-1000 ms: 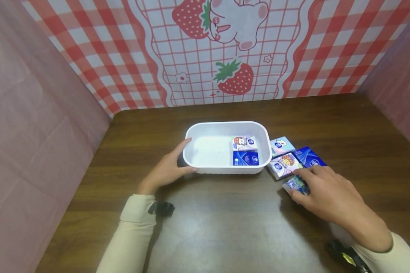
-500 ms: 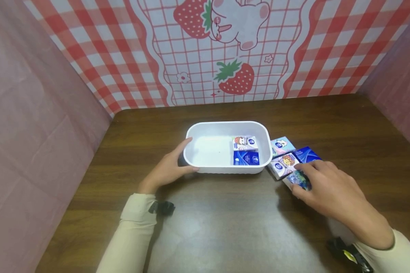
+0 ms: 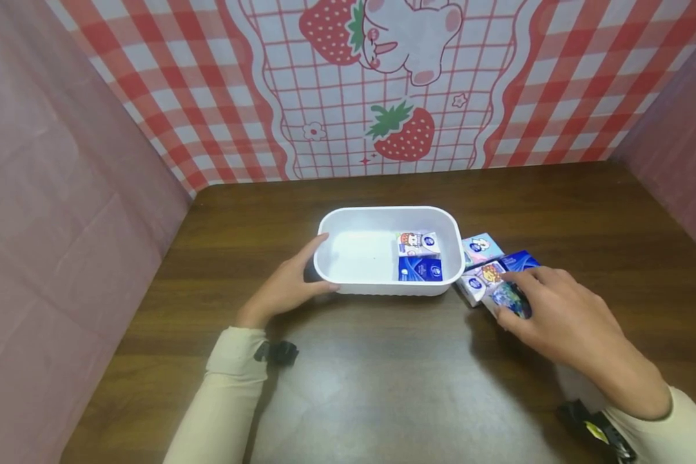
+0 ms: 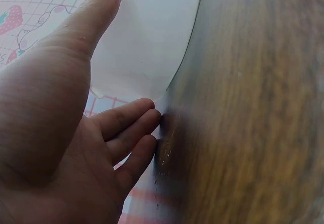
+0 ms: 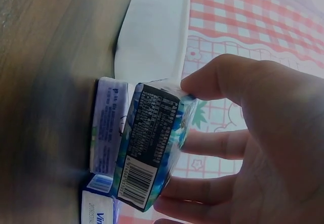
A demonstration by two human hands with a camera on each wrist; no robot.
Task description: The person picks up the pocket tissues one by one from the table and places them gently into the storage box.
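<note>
My right hand (image 3: 568, 322) pinches a blue-green patterned tissue pack (image 3: 510, 298) between thumb and fingers. Its dark side with text and a barcode faces the right wrist view, and the hand hides part of it. Right beside it lies a white cartoon tissue pack (image 3: 480, 281), with a pale blue one (image 3: 480, 248) behind and a dark blue one (image 3: 519, 261) partly under the fingers. At the left end of a white plastic bin (image 3: 356, 287), my left hand (image 3: 284, 283) rests with thumb and forefinger spread along the rim, the other fingers nearly straight.
Inside the bin, at its right end, lie a strawberry-print tissue pack (image 3: 417, 243) and a dark blue one (image 3: 420, 269). The brown wooden table (image 3: 371, 380) ends at a checked strawberry cloth (image 3: 348, 142), with pink cloth (image 3: 75, 212) at the sides.
My right hand has moved the blue-green tissue pack slightly up and right, closer against the white cartoon pack. The left hand still rests at the bin.
</note>
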